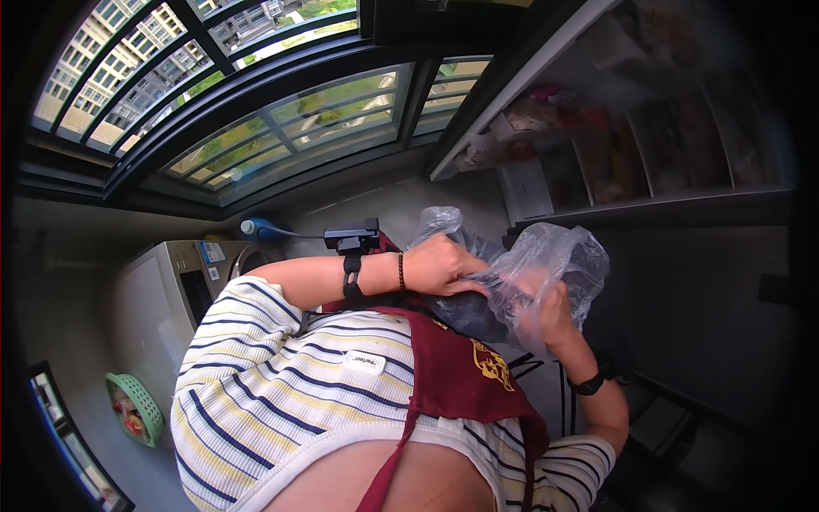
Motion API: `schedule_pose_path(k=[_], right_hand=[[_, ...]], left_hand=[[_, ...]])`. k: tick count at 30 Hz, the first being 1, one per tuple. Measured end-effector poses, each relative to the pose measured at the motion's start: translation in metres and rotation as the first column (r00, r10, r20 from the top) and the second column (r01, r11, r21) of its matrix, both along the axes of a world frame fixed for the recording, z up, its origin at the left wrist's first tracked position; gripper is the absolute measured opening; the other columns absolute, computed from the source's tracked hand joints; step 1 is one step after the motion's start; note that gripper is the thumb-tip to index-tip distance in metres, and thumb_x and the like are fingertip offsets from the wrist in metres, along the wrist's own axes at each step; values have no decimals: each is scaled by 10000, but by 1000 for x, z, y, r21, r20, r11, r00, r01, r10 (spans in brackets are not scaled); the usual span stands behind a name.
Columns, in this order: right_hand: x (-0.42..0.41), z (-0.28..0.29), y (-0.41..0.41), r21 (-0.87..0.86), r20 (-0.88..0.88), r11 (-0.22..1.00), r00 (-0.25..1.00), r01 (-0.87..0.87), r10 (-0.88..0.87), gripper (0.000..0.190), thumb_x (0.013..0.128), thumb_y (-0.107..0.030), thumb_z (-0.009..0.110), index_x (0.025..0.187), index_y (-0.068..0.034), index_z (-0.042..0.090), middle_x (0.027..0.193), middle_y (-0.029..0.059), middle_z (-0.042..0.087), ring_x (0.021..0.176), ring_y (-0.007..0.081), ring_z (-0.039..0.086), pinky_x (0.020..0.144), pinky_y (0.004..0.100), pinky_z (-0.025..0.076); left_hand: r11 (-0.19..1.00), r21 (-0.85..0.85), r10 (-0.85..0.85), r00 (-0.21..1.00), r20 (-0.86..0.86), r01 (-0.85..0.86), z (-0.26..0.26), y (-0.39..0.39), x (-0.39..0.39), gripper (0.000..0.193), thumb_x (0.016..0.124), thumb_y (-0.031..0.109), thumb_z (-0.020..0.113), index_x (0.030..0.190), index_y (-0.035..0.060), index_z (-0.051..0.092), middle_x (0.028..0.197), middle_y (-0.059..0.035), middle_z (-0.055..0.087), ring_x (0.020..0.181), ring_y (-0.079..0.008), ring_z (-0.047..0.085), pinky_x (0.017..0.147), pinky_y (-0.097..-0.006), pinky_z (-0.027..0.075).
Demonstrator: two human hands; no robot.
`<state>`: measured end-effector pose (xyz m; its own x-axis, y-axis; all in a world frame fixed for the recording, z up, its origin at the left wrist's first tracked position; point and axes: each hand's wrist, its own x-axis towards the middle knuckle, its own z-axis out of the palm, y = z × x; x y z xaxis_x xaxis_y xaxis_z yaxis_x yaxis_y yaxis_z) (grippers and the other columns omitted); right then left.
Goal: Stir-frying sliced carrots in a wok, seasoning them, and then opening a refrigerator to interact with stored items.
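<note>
In front of my chest, a clear thin plastic bag (579, 256) is bunched and spread between my hands. My left hand (441, 265) pinches its edge between thumb and fingers, with a device strapped to that forearm. My right hand (551, 313) is closed on the other side of the bag; film covers part of its fingers, so I cannot tell whether they are inside or behind it. More crumpled clear plastic (441, 221) shows beyond my left hand. What the bag holds, if anything, is hidden.
An open refrigerator or freezer (524, 192) with packed compartments stands at the upper right. A washing machine (153, 294), a blue bottle (265, 228) and a green plastic basket (135, 406) are at the left. Barred windows (288, 121) run along the far wall.
</note>
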<state>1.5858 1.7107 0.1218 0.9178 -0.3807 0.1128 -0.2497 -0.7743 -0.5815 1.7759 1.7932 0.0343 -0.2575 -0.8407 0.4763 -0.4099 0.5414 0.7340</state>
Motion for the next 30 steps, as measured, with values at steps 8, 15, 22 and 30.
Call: schedule_pose_path(k=[8, 15, 22, 30], right_hand=[[-15, -22, 4, 258, 30, 954, 986, 152, -165, 248, 581, 13, 601, 827, -13, 627, 760, 143, 611, 702, 312, 595, 638, 359, 468], [-1, 16, -3, -38, -145, 999, 989, 12, -17, 224, 562, -35, 581, 784, -21, 607, 677, 157, 587, 670, 327, 588, 596, 376, 474], [24, 35, 4, -253, -338, 960, 941, -120, 29, 85, 588, -81, 565, 638, -12, 576, 649, 154, 577, 646, 301, 586, 551, 389, 471], [40, 59, -4, -245, -535, 960, 844, -136, -17, 98, 592, -92, 586, 590, 5, 599, 596, 197, 577, 616, 320, 605, 552, 374, 483]], left_hand=[[996, -2, -92, 984, -156, 93, -8, -4, 2, 234, 759, 290, 625, 894, 101, 650, 746, -100, 623, 636, -268, 588, 537, -322, 461], [986, 156, -81, 991, 105, 64, 8, -10, -3, 348, 779, 407, 569, 947, 107, 617, 565, -141, 555, 532, -310, 554, 493, -376, 447], [970, 240, -98, 967, 234, 40, 11, -17, -10, 314, 759, 369, 587, 857, 70, 589, 594, -170, 565, 579, -350, 562, 549, -411, 462], [982, 182, -114, 928, 356, 51, 19, -32, -15, 290, 743, 378, 596, 767, 89, 613, 604, -153, 574, 581, -328, 570, 546, -393, 465]])
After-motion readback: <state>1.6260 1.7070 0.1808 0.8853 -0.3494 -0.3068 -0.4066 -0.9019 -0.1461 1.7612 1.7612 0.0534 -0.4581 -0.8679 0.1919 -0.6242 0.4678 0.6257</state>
